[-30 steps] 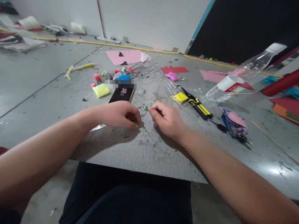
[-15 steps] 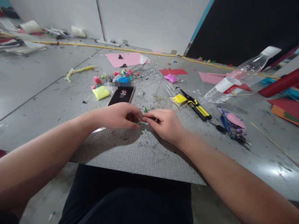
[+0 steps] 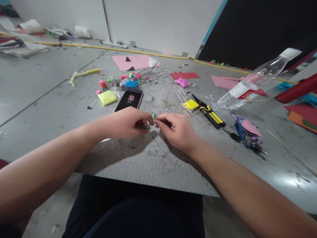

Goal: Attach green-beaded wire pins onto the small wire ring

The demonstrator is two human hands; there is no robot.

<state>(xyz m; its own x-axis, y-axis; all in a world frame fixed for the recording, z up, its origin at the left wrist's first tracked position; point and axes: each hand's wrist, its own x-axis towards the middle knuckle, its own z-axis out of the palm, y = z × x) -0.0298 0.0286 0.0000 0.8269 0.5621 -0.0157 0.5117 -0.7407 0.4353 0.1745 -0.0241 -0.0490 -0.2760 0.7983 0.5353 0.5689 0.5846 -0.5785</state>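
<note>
Over the grey board (image 3: 133, 162), my left hand (image 3: 128, 122) has its fingers curled, with a bit of green clay (image 3: 145, 127) showing between thumb and fingers. My right hand (image 3: 177, 132) is closed in a pinch, its fingertips close to those of the left. Whatever those fingertips hold is too small to make out. Just beyond the fingers is a small green clay piece (image 3: 154, 115). Behind my left hand lies a phone (image 3: 128, 100) with its screen lit. Beside it is a pale yellow clay packet (image 3: 107, 98).
Pliers (image 3: 210, 115) with black and yellow handles lie to the right, by a yellow clay packet (image 3: 190, 104). A plastic bottle (image 3: 255, 82) leans there, with keys (image 3: 255, 145) nearer me. Farther back are small coloured clay pieces (image 3: 102, 83) and pink paper (image 3: 138, 62).
My fingertips have come slightly apart, the right hand shifting a little up and to the right. The left hand stays in nearly the same place.
</note>
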